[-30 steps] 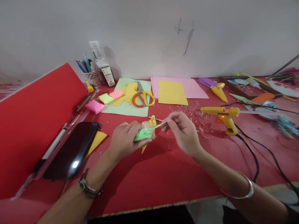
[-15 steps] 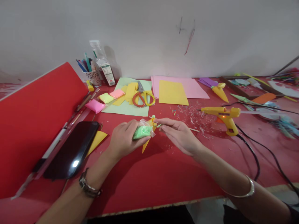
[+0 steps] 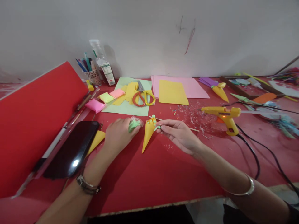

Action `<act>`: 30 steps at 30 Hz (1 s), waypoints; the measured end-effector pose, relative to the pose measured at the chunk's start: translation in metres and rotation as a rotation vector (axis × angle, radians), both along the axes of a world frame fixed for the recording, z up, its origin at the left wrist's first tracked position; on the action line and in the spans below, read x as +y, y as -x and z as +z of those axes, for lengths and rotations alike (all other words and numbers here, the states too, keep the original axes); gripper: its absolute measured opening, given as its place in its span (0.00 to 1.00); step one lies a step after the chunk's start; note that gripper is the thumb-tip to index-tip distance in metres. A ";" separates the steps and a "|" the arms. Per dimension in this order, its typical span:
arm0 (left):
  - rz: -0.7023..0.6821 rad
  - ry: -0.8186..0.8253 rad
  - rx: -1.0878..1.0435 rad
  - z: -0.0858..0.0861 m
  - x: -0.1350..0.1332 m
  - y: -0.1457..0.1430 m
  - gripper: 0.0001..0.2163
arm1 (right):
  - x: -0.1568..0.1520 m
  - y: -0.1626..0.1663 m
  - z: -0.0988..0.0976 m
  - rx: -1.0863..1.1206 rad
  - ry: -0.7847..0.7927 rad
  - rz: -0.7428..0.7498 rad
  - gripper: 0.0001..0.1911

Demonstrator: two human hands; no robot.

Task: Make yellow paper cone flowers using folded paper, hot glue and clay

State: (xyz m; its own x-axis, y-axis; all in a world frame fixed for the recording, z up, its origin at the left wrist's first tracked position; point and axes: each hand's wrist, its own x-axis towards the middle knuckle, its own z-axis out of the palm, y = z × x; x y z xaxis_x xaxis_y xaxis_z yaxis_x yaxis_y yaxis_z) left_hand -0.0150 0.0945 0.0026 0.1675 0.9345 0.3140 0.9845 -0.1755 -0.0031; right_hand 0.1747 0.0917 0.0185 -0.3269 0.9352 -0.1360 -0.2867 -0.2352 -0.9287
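Note:
My left hand point(image 3: 119, 133) is closed around a small clear bag of green clay point(image 3: 134, 125), left of a yellow paper cone point(image 3: 148, 135). The cone lies on the red table with its tip toward me, and small green bits sit at its wide end. Close to that end, my right hand point(image 3: 178, 133) pinches a little piece of green clay point(image 3: 158, 128) between thumb and fingers. A thin stick point(image 3: 193, 129) runs behind the cone and the right hand.
A yellow glue gun point(image 3: 221, 115) with a lit light and black cord lies at right. Scissors point(image 3: 143, 99) rest on green paper. A phone point(image 3: 72, 149) and a red board point(image 3: 39, 124) are at left. Behind stand a bottle point(image 3: 105, 70) and a pen cup point(image 3: 93, 77).
My left hand has moved left with the green clay bag, away from the cone, which now shows more fully. The right hand stays nearly in place with its green piece.

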 end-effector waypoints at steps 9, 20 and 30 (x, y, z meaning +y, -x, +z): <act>-0.500 -0.023 -0.302 0.010 -0.009 -0.011 0.14 | -0.005 0.007 -0.003 -0.064 -0.151 0.026 0.06; -0.628 -0.112 -0.302 0.001 -0.010 -0.020 0.16 | -0.013 0.010 -0.006 -0.430 -0.569 0.021 0.11; -0.501 -0.087 -0.723 0.005 -0.012 -0.018 0.10 | -0.011 0.005 -0.001 -0.577 -0.639 -0.153 0.04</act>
